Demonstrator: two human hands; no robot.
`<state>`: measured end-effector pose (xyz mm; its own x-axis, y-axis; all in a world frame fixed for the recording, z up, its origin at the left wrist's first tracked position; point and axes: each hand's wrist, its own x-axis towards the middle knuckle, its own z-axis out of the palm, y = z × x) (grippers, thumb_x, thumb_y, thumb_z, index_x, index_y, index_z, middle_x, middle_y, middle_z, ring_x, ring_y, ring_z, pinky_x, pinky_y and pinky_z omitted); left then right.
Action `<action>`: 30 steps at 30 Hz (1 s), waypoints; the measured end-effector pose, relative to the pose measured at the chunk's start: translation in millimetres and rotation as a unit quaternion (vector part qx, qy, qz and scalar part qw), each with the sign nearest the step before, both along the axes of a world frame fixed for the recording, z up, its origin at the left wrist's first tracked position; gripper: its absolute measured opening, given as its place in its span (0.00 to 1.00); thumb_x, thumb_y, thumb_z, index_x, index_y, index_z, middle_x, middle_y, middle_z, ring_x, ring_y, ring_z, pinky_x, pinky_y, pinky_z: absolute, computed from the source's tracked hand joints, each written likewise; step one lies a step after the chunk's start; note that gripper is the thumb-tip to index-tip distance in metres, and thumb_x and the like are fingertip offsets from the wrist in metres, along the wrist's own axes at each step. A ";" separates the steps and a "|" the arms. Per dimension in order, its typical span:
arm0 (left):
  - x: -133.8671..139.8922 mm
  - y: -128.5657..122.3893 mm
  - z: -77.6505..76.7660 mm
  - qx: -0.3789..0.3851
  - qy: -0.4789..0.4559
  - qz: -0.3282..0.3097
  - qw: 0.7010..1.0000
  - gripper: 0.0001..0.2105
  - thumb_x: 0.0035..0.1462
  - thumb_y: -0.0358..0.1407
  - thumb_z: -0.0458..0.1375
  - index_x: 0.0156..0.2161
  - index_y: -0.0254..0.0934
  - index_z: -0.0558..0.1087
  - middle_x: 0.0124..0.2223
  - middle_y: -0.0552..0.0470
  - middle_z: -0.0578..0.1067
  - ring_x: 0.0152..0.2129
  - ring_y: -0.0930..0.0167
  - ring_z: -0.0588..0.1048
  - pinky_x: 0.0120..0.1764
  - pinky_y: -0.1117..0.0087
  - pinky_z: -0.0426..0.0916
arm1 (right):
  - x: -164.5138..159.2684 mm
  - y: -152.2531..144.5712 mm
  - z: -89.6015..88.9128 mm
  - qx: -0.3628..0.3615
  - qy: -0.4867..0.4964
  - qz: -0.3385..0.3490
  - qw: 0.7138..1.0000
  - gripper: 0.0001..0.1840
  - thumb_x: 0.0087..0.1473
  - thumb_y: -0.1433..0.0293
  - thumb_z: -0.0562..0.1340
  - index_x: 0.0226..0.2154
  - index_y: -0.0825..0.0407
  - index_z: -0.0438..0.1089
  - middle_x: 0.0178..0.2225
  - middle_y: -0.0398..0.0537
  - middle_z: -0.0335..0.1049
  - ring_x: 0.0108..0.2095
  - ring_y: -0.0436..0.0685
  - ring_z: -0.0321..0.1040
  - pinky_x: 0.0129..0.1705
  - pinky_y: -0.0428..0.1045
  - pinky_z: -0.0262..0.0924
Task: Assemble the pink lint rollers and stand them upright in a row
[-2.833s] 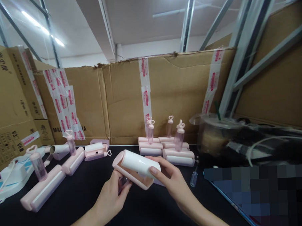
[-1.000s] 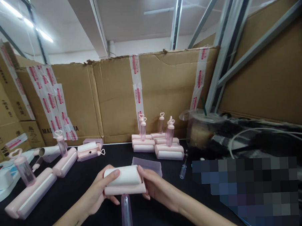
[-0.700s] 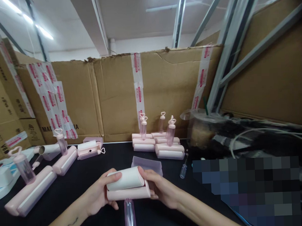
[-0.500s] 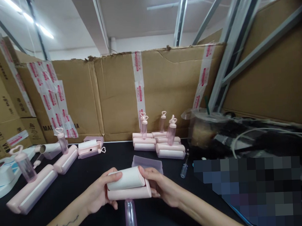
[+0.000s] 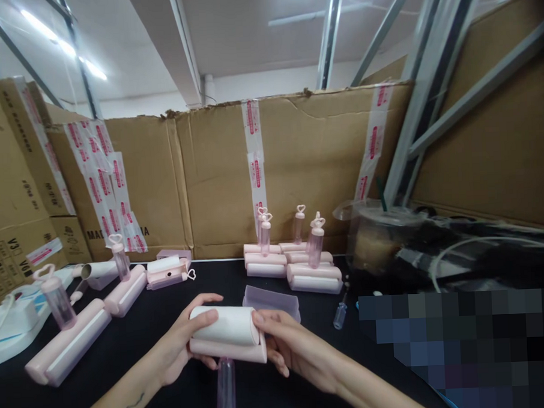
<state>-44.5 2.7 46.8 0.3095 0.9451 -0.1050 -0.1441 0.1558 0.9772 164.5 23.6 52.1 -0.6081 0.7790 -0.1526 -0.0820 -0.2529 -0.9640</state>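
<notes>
Observed: lint roller (image 5: 226, 329), with white cylinder (image 5: 223, 324) over pale pink shell (image 5: 228, 351) and clear handle (image 5: 226, 387) pointing down. Held above black tabletop (image 5: 184, 407); clasped at left end by left hand (image 5: 181, 346); pinched at right end by right hand (image 5: 296, 350), apparently between thumb and forefinger.

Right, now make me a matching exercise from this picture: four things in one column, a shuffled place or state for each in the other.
Things
1. White roll
2. Translucent lilac cover
3. Plastic cup
4. Power strip

Places and states
A. Has a green straw sticking up from it
B. At the picture's left edge
C. Held between left hand and right hand
D. Lying on the black table, just beyond the hands

Right pairs: 1-C, 2-D, 3-A, 4-B
</notes>
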 end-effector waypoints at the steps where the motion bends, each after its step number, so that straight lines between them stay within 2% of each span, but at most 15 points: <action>1: -0.1 0.7 -2.0 -0.007 0.006 0.000 1.000 0.17 0.51 0.45 0.56 0.42 0.38 0.62 0.31 0.51 0.70 0.22 0.71 0.72 0.18 0.75 0.68 | -0.3 -0.8 -0.3 -0.011 0.003 0.005 1.000 0.22 0.44 0.52 0.63 0.25 0.53 0.58 0.15 0.33 0.52 0.12 0.41 0.45 0.11 0.39 0.43; 5: 1.8 3.7 -8.3 -0.064 0.018 -0.011 0.998 0.14 0.50 0.46 0.57 0.34 0.38 0.62 0.27 0.54 0.68 0.20 0.74 0.70 0.15 0.79 0.63 | -0.2 -2.9 -0.7 -0.047 0.021 0.019 0.998 0.21 0.44 0.55 0.64 0.24 0.52 0.55 0.15 0.31 0.50 0.12 0.40 0.38 0.12 0.40 0.30; 7: 3.7 3.9 -7.9 -0.089 0.009 -0.029 0.996 0.14 0.49 0.45 0.57 0.32 0.38 0.61 0.26 0.54 0.68 0.19 0.74 0.69 0.14 0.80 0.61 | -0.1 -3.2 -0.2 -0.046 0.032 0.018 0.998 0.22 0.43 0.55 0.65 0.23 0.52 0.54 0.15 0.31 0.49 0.12 0.39 0.36 0.14 0.41 0.27; 14: 5.9 -0.4 -4.1 -0.091 -0.020 -0.080 0.992 0.12 0.50 0.44 0.57 0.32 0.37 0.63 0.27 0.53 0.68 0.19 0.75 0.68 0.14 0.79 0.60 | -1.4 -5.0 5.8 -0.011 0.042 0.014 0.999 0.26 0.38 0.57 0.68 0.17 0.53 0.50 0.14 0.33 0.50 0.14 0.40 0.36 0.15 0.43 0.26; 18: 6.4 -0.6 -8.1 -0.118 -0.038 -0.075 0.989 0.14 0.50 0.44 0.58 0.37 0.37 0.65 0.28 0.53 0.68 0.19 0.75 0.68 0.15 0.78 0.62 | -1.5 -5.1 6.9 -0.009 0.048 0.007 0.999 0.25 0.40 0.57 0.67 0.17 0.53 0.51 0.14 0.32 0.48 0.14 0.40 0.33 0.14 0.42 0.25; 23: 9.2 0.5 -11.4 -0.134 -0.046 -0.077 0.987 0.20 0.50 0.46 0.57 0.43 0.35 0.64 0.30 0.50 0.70 0.21 0.72 0.71 0.16 0.77 0.63 | -2.1 -5.0 7.8 -0.009 0.041 -0.001 0.999 0.23 0.42 0.56 0.65 0.19 0.54 0.55 0.13 0.31 0.46 0.13 0.39 0.32 0.14 0.42 0.23; 26: 9.0 1.4 -12.0 -0.147 -0.044 -0.082 0.985 0.21 0.50 0.47 0.57 0.44 0.36 0.63 0.30 0.50 0.71 0.22 0.69 0.73 0.16 0.77 0.62 | -2.3 -4.3 7.5 -0.010 0.039 -0.010 0.999 0.22 0.42 0.56 0.65 0.19 0.54 0.57 0.13 0.32 0.46 0.12 0.39 0.33 0.14 0.43 0.23; 30: 7.8 2.0 -11.5 -0.157 -0.051 -0.096 0.982 0.17 0.50 0.46 0.57 0.42 0.38 0.63 0.32 0.50 0.71 0.23 0.69 0.74 0.16 0.76 0.63 | -1.8 -2.0 6.0 -0.030 0.040 -0.020 0.999 0.24 0.40 0.57 0.67 0.17 0.53 0.54 0.13 0.31 0.44 0.12 0.40 0.32 0.14 0.43 0.24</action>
<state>-36.7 4.7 35.3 0.5033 0.7938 -0.3415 -0.1771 0.4815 0.8583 162.7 21.6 58.0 -0.5892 0.7935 -0.1524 -0.1689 -0.3053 -0.9372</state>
